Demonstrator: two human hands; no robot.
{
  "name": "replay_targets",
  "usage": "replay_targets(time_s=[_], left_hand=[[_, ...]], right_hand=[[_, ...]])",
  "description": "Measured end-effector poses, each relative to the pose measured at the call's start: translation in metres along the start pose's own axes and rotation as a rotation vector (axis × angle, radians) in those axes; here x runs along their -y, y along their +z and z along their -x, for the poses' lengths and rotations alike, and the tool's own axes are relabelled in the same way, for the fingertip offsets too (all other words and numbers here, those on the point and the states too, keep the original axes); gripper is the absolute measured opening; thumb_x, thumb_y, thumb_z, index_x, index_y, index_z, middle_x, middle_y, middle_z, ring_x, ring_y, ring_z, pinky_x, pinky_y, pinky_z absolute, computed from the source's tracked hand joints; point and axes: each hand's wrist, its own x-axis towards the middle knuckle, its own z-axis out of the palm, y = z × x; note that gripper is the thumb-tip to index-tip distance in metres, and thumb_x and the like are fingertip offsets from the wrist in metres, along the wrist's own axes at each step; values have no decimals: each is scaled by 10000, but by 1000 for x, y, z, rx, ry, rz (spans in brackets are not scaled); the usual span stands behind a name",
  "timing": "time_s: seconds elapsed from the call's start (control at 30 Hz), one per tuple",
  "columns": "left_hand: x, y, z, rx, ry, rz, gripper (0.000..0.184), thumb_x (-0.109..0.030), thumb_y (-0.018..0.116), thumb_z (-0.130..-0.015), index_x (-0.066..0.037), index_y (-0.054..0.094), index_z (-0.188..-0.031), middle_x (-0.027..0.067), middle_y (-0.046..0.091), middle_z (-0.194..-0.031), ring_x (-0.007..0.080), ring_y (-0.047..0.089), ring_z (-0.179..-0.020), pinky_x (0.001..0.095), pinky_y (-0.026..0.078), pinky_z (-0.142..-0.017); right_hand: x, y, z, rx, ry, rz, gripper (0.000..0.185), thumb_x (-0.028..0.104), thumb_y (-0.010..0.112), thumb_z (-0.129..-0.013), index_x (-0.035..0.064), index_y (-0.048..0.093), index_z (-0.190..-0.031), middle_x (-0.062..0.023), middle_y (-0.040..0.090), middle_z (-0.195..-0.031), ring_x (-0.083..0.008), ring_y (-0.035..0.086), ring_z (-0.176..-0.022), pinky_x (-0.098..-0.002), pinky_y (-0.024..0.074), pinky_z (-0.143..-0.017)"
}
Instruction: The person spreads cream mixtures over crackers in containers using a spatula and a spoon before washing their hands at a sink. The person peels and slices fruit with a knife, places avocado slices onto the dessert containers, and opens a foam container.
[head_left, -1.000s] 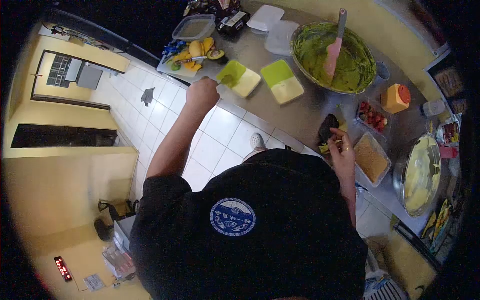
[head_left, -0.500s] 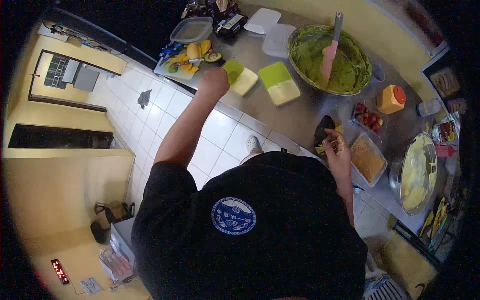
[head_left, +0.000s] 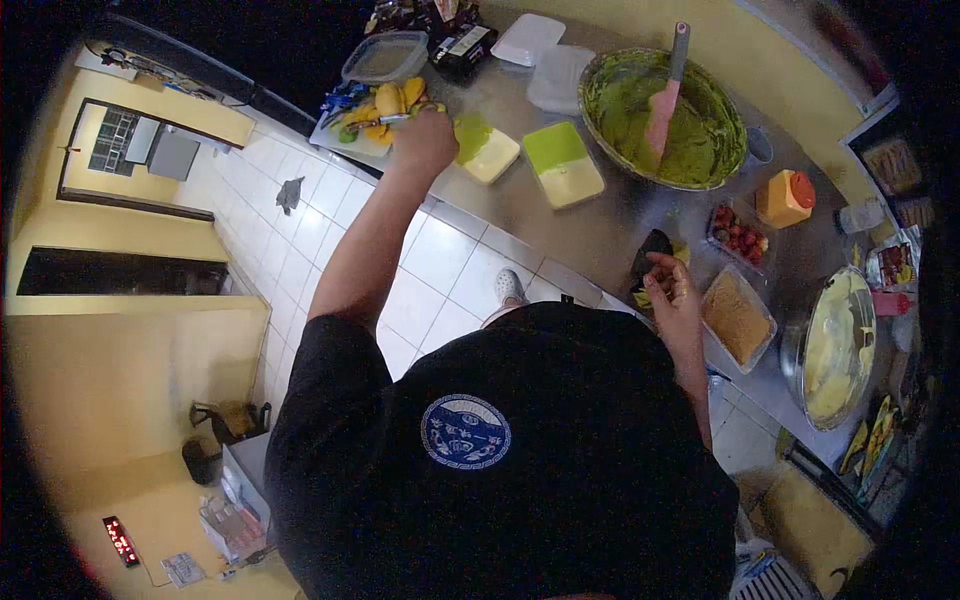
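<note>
My left hand (head_left: 426, 143) reaches over the near corner of the white cutting board (head_left: 350, 143), at an avocado half (head_left: 432, 106) that it mostly covers. Its fingers are hidden, so a grip cannot be made out. A knife and cut yellow mango pieces (head_left: 390, 99) lie beside it. My right hand (head_left: 676, 287) is open, with curved fingers and thumb apart, beside dark avocado skins (head_left: 651, 251) at the counter's edge. Between the hands stand two tubs, the left tub (head_left: 488, 150) and the right tub (head_left: 563, 165), each part green, part cream.
A large bowl of green cream (head_left: 612, 100) holds a pink spatula (head_left: 661, 115). To the right are a strawberry container (head_left: 738, 238), a crumb tub (head_left: 738, 318), an orange red-lidded jar (head_left: 785, 198) and a bowl of pale cream (head_left: 838, 350). Clear containers (head_left: 385, 57) stand at the back.
My left hand has moved slightly up, away from the left tub, and now covers most of the avocado half. My right hand has stayed nearly still.
</note>
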Motion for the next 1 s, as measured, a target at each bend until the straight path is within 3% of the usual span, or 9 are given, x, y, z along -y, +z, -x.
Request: replay_targets(time_s=[0.17,0.27,0.37,0.43,0.57,0.67,0.77,0.9,1.0], left_hand=[[4,-21,7,125,-116,70,185,-148,544,-794,-63,683,-882,170,686,-882,317,680,-835,421,551,-697],[16,21,24,94,-107,157,183,-151,539,-803,-68,672,-897,174,681,-892,329,672,-843,433,540,-733],[21,16,37,39,-134,231,216,-142,517,-830,-91,673,-970,177,671,-941,341,659,-868,435,520,-767],[21,19,40,-138,-166,576,248,-147,515,-868,-120,670,-1059,183,657,-992,345,642,-906,413,500,-796],[-21,8,19,-236,-54,1076,215,-125,570,-892,-93,671,-1080,153,673,-1001,287,639,-943,343,482,-828],[-79,-34,1,-170,215,952,245,-140,567,-874,-111,671,-1094,164,658,-1013,300,625,-955,370,493,-835],[-134,-46,-28,-107,442,483,279,-205,528,-841,-66,678,-1030,187,653,-947,319,653,-854,414,527,-744],[-191,-44,-50,79,298,301,264,-207,565,-786,-112,693,-996,130,648,-968,319,652,-856,443,512,-730],[-191,-50,-33,-397,487,419,280,-232,556,-824,-67,661,-1025,121,623,-1038,305,582,-1009,423,459,-826]], right_hand=[[3,0,0,-16,-25,-44,294,45,582,-886,53,558,-1178,23,518,-908,-66,447,-775,-218,395,-724],[10,-6,4,-40,42,-73,304,62,597,-877,44,558,-1178,-12,537,-917,-79,495,-811,-229,412,-746],[3,-16,2,-96,106,260,369,83,629,-842,25,534,-1193,-102,568,-950,-184,580,-886,-295,449,-778],[-24,-17,0,-106,-74,648,443,112,660,-799,9,508,-1202,-198,563,-1028,-337,589,-985,-394,470,-823],[-39,-4,-10,-41,84,693,476,136,674,-778,7,491,-1197,-226,544,-1101,-415,553,-1019,-461,461,-856],[-56,0,-17,35,38,798,478,158,687,-771,6,491,-1179,-232,530,-1127,-421,551,-1015,-475,470,-853],[-60,0,-18,1,10,824,480,170,696,-763,26,495,-1174,-226,540,-1109,-423,558,-995,-478,475,-824],[-71,1,-11,-51,-99,803,407,173,711,-749,47,547,-1099,-198,586,-1023,-407,586,-927,-451,488,-773],[-78,-2,-12,-75,-73,651,338,158,708,-766,47,573,-1056,-171,614,-1022,-340,614,-890,-408,497,-753]])
